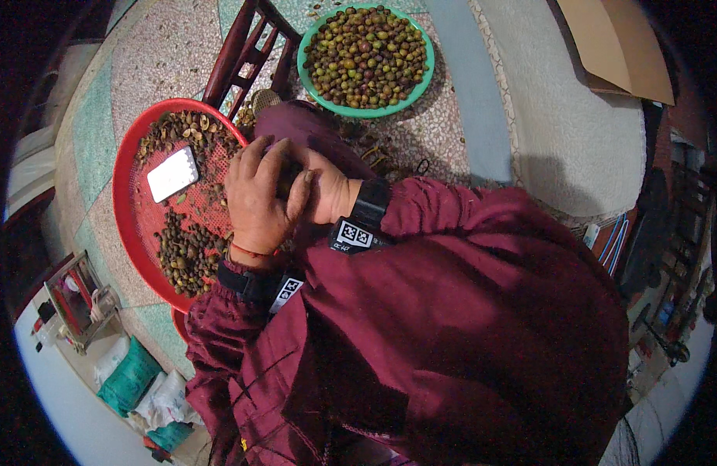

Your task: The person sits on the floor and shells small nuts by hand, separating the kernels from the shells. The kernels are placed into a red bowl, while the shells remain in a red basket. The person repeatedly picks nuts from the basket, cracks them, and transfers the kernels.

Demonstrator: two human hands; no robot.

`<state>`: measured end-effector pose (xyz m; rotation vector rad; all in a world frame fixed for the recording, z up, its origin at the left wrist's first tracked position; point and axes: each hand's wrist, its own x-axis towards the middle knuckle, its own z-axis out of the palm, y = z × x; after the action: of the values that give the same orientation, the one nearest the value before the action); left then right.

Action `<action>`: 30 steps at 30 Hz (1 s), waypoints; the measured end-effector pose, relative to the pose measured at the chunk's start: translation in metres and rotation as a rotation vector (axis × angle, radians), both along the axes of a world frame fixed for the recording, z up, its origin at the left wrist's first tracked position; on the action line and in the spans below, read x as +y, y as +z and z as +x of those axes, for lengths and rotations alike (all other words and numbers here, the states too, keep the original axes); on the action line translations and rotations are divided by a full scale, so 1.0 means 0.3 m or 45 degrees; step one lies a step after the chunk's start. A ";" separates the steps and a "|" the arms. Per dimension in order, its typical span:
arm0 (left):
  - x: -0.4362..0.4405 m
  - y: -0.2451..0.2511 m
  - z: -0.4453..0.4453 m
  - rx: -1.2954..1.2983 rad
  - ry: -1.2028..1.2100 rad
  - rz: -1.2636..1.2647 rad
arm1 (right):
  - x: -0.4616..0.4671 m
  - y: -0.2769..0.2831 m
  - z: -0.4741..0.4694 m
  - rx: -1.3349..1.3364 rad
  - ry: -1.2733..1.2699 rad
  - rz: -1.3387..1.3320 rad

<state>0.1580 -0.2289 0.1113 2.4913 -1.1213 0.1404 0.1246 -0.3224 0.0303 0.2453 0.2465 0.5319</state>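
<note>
My left hand [262,201], with a red string at the wrist, lies curled over my right hand [329,189]. Both are cupped together around some dark, round fruits [286,179], mostly hidden by the fingers and in shadow. Just left of the hands is a red plastic sieve tray [125,215]. In it lie opened husks [189,128] at the top, a pile of small dark seeds or fruits [186,256] at the bottom, and a white, bright-faced flat rectangular object [173,175] between them. A green basin [431,61] full of green-brown round fruits [367,58] stands above.
A dark red wooden chair [251,58] stands between tray and basin. Husk bits lie scattered on the terrazzo floor [160,52]. A pale, cloth-like surface [568,128] and an open cardboard box [620,52] are at the right. Green and white sacks [130,376] lie lower left.
</note>
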 end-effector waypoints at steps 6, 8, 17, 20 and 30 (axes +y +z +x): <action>0.017 0.022 0.001 0.078 -0.018 -0.214 | -0.046 -0.004 0.018 -0.166 -0.038 0.075; 0.035 0.028 0.009 0.082 0.008 -0.212 | -0.129 -0.017 0.021 -0.042 -0.015 -0.016; 0.148 -0.017 0.066 0.362 0.323 -0.280 | -0.548 -0.252 0.148 0.106 -0.219 -0.508; 0.204 -0.027 0.087 0.459 0.431 -0.304 | -0.715 -0.373 0.268 0.097 -0.134 -0.594; 0.283 -0.021 0.132 0.570 0.800 -0.180 | -1.150 -0.690 0.672 0.101 -0.144 -1.986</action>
<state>0.1977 -0.1441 0.1051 2.4816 -0.1329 -0.1547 0.3261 -0.6674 -0.1766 -1.2302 0.6458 0.1031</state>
